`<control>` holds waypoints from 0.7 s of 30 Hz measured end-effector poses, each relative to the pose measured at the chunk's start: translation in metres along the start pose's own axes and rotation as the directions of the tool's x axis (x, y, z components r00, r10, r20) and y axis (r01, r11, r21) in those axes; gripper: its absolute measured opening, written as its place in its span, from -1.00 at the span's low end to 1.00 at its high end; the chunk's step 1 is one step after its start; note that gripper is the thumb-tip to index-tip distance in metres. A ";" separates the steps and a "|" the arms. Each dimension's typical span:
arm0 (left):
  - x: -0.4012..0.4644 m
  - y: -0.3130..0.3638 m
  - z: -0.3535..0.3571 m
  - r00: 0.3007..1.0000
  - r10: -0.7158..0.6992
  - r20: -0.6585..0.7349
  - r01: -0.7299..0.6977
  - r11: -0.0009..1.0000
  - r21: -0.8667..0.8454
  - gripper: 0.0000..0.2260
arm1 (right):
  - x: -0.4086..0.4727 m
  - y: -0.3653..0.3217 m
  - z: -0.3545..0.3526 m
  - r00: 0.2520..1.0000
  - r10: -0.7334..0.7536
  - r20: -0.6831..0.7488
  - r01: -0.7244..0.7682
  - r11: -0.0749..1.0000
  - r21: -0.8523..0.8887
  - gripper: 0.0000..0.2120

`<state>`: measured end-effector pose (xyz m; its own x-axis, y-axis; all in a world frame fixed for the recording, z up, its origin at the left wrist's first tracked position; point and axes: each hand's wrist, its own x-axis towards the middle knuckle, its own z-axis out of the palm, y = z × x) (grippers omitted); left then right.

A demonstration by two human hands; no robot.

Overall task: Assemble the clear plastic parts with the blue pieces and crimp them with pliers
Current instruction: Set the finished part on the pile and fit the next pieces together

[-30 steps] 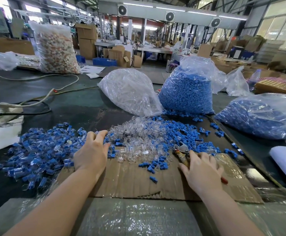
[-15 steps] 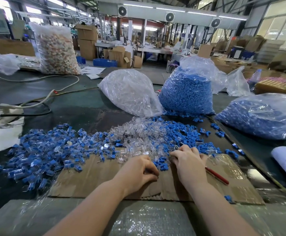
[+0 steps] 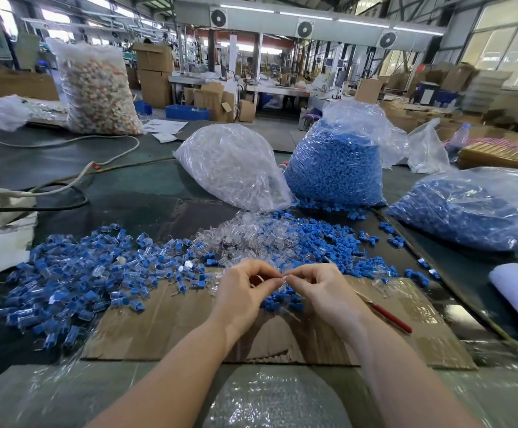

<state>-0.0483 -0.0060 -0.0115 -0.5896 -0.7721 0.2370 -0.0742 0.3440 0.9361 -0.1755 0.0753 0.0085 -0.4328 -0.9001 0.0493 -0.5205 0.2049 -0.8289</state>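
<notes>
Together, the left hand (image 3: 243,296) and right hand (image 3: 322,293) pinch a small clear plastic part (image 3: 282,282) between their fingers above the cardboard sheet (image 3: 165,329); red-handled pliers (image 3: 389,315) lie just beside the right hand.

Both hands (image 3: 282,288) rose, now pinching a clear part (image 3: 283,281)

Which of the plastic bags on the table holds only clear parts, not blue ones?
The bag of clear parts, lying just left of the upright blue-filled bag. Its contents are transparent; the flatter bag at right is also blue.
</notes>
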 end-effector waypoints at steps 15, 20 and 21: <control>-0.007 -0.011 -0.006 0.997 -0.015 -0.074 0.015 1.000 0.001 -0.86 | -0.007 0.004 0.004 0.988 0.046 -0.151 -0.087 0.956 -0.282 -0.92; -0.014 -0.020 -0.011 0.998 -0.043 -0.048 0.040 0.998 -0.054 -0.88 | -0.015 0.010 0.010 0.977 0.077 -0.197 -0.175 0.816 -0.551 -0.91; -0.016 -0.021 -0.011 0.998 -0.063 -0.015 0.062 0.993 -0.097 -0.87 | -0.015 0.010 0.012 0.978 0.063 -0.198 -0.166 0.809 -0.564 -0.90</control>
<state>-0.0285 -0.0065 -0.0324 -0.5717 -0.8002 0.1811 -0.0319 0.2423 0.9697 -0.1650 0.0866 -0.0073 -0.6017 -0.7916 0.1062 -0.7643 0.5320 -0.3645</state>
